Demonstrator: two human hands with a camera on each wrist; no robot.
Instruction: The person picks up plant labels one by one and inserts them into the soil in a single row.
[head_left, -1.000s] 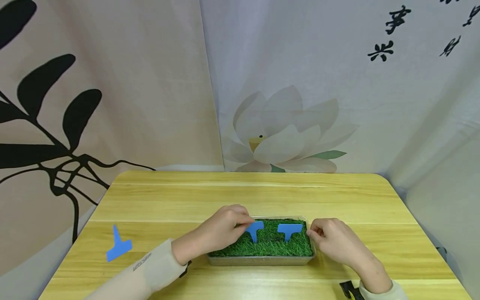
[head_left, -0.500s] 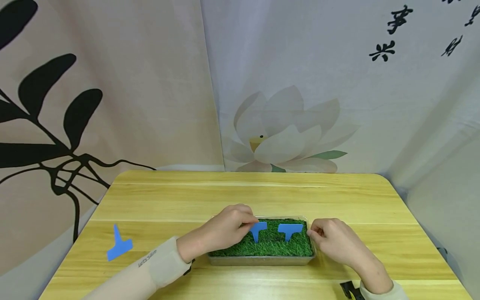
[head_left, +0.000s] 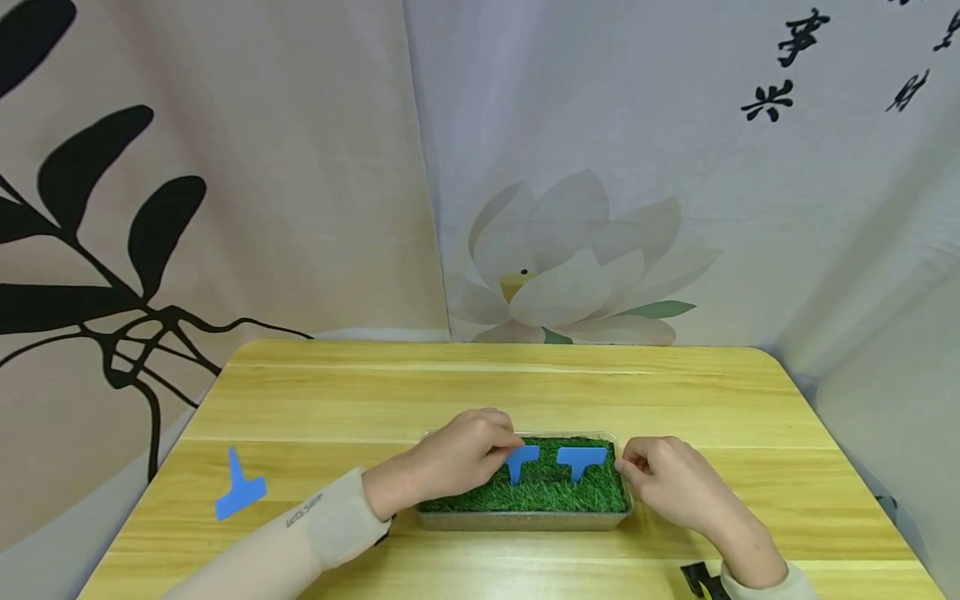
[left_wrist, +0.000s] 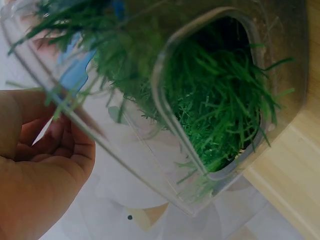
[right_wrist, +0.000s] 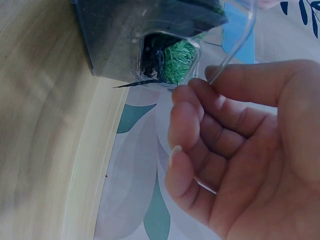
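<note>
A clear plastic box (head_left: 525, 522) lined with green artificial grass (head_left: 570, 500) sits at the table's front middle. My left hand (head_left: 465, 454) pinches the top left corner of a blue T-shaped plant label (head_left: 525, 455), whose stem points down into the grass. Right of it, a second blue plant label (head_left: 582, 457) stands upright in the grass. My right hand (head_left: 675, 483) pinches the box's right rim between thumb and forefinger; the right wrist view shows that clear rim (right_wrist: 243, 37) at the fingertips. In the left wrist view, the box wall partly covers my left hand (left_wrist: 45, 160).
A third blue plant label (head_left: 242, 492) lies flat at the left of the wooden table (head_left: 360, 383). A black strap piece (head_left: 701, 581) shows by the right wrist. Behind the table hangs a printed curtain (head_left: 300, 167).
My left hand has shifted slightly to the right, bringing its plant label closer to the second one. The right hand stays at the box's rim.
</note>
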